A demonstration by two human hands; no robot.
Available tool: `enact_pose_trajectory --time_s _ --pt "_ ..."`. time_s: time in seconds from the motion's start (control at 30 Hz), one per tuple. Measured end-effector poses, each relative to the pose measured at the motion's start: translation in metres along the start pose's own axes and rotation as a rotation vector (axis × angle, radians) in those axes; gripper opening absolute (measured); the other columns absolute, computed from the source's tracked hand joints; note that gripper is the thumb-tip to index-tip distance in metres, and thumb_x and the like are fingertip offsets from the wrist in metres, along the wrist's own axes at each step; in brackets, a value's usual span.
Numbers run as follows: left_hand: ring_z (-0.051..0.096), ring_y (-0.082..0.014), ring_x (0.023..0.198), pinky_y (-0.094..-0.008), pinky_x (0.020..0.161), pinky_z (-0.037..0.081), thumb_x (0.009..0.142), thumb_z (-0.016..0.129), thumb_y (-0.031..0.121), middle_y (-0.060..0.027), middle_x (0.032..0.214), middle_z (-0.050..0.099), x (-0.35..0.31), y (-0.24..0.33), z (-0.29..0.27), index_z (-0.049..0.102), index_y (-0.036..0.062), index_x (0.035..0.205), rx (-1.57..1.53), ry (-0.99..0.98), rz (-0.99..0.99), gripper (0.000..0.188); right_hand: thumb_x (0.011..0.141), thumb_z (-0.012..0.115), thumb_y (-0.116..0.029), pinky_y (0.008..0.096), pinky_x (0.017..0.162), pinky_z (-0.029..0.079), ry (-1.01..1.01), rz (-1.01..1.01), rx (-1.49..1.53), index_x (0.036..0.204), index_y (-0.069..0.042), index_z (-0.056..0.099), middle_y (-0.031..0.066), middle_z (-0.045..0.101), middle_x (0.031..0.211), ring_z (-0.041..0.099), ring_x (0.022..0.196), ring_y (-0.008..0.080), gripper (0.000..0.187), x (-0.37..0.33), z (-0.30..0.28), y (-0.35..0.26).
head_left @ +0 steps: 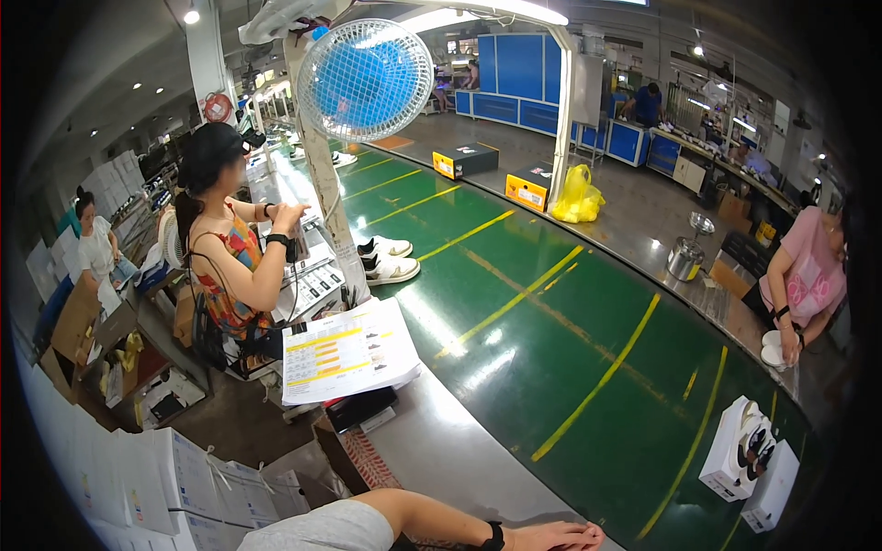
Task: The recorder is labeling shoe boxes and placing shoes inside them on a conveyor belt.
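the person's left hand lies flat, fingers stretched and holding nothing, on the steel rim at the near edge of the green belt; the forearm runs in from the lower edge with a dark band at the wrist. the right hand is out of view, so its grip cannot be told. nearest on the belt, well to the right of that hand, an open white box carries a pair of white shoes with dark trim, and its lid lies just beside it. the box looks like light, stiff card that would dent if squeezed, so it is best taken by both side walls or from underneath; the shoes sit loose and would likely shift if it tips. the shoes themselves seem light and soft in the upper, firm in the sole, best taken by heel or sole. farther up the belt sits a second pair without a box. a printed sheet rests on a stand to the left, a blue fan above it, and two co-workers stand at either side of the line.
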State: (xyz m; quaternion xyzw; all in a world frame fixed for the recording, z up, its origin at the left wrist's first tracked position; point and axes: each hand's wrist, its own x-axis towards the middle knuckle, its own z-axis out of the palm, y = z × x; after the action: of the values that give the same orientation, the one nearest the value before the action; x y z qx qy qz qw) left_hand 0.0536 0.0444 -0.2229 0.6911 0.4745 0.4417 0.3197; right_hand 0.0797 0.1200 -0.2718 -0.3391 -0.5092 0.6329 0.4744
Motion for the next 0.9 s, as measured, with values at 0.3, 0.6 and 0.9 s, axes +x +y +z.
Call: enact_pose_trajectory --time_s 0.3,0.6,0.9 --pt "0.047 -0.0406 0.121 -0.0469 0.102 0.039 0.084 0.061 0.034 -0.0242 0.132 0.048 -0.001 0.005 -0.001 0.046 0.0126 0.138 -0.016 0.002 0.003 0.060 0.099 0.048 -0.018 0.0234 0.048 0.044 -0.059 0.015 0.010 0.106 -0.005 0.056 0.0019 0.057 0.073 0.053 0.058 0.0094 0.017 -0.005 0.016 0.011" --pt "0.056 -0.0265 0.111 -0.0382 0.096 0.045 0.083 0.068 0.014 -0.0153 0.131 0.051 0.016 0.026 -0.016 0.043 0.0051 0.137 -0.396 -0.251 -0.149 0.060 0.096 0.057 -0.030 0.0233 0.055 0.047 0.218 0.178 -0.095 0.107 -0.007 0.061 0.0009 0.061 0.084 0.056 0.065 0.0100 0.026 -0.064 -0.091 -0.057" --pt "0.055 -0.0355 0.107 -0.0396 0.086 0.048 0.073 0.068 0.010 -0.0182 0.119 0.056 0.004 0.007 -0.015 0.051 0.0059 0.130 -0.051 -0.082 -0.102 0.060 0.099 0.052 -0.022 0.0235 0.057 0.049 0.623 -0.126 -0.113 0.105 -0.004 0.058 0.0054 0.062 0.078 0.058 0.060 0.0104 0.020 -0.076 -0.245 -0.200"
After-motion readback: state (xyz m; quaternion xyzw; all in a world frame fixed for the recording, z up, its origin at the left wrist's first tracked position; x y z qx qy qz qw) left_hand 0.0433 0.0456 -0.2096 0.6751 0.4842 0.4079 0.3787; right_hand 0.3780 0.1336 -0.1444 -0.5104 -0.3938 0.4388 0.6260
